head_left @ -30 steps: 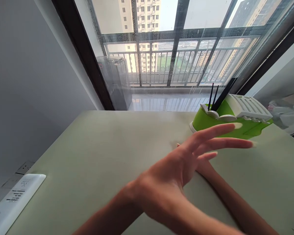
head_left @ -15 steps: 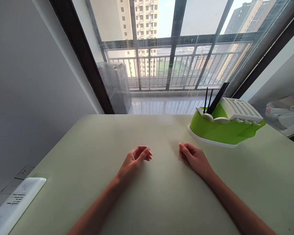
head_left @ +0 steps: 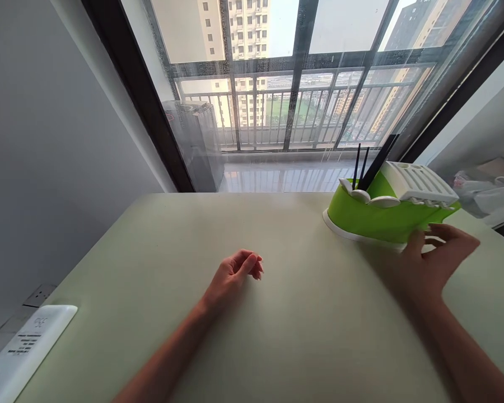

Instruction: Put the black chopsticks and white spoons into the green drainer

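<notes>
My left hand (head_left: 240, 265) rests on the pale green table with its fingers loosely curled and the thumb against them; nothing shows in it. To the right, my right hand (head_left: 434, 254) is raised at the front of a lime-green holder (head_left: 367, 217) with a white base and white slotted top. Thumb and fingers are apart, the fingertips overlapping the holder's lower right side. Whether they touch it, I cannot tell. Two thin black sticks (head_left: 356, 167) and a broader flat black piece (head_left: 376, 165) stand up out of the holder's left part.
At the table's left edge lies a long white object (head_left: 33, 347) with black markings, beside a wall socket (head_left: 40, 294). The table (head_left: 185, 224) ends at a large window with a balcony behind it. A whitish bag-like thing (head_left: 489, 193) is at the far right.
My right hand has moved right from the middle of the table to the front of the green holder, and its fingers have spread. My left hand has hardly moved. The view has shifted slightly.
</notes>
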Demonstrator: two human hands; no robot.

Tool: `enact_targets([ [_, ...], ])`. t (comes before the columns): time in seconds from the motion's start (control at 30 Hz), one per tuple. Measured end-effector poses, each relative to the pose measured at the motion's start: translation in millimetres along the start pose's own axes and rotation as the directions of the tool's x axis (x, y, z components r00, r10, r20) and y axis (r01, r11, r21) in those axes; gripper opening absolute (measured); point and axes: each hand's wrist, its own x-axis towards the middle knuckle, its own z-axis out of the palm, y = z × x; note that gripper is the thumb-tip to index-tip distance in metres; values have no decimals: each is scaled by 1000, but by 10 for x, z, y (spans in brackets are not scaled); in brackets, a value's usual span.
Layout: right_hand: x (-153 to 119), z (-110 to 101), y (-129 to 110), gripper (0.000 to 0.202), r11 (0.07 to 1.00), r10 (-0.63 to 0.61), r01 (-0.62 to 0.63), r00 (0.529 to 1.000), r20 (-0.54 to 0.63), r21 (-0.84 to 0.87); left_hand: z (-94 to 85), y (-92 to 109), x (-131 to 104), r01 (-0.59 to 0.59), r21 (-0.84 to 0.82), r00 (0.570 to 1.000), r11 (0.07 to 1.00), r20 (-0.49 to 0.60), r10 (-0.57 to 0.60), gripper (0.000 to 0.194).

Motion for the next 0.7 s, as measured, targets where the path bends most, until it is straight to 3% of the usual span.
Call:
enact_targets([
  [0.07,68,5,152,63,997,-66,65,997,-35,-39,8,-2,-3,-1,2,1000,1000,-3,1,37],
  [0.17,87,13,228,73,986,-126,125,992,-2,-115,18,7,-16,-3,10,1000,1000,-7,3,36],
  [0.4,0,12,92,49,979,-141,145,989,38,-140,25,68,-41,22,37,1000,999,-5,-22,36],
  [0.7,-3,-4,54,47,993,-81,85,995,51,-79,36,48,-45,25,62,1000,998,-10,-24,37],
])
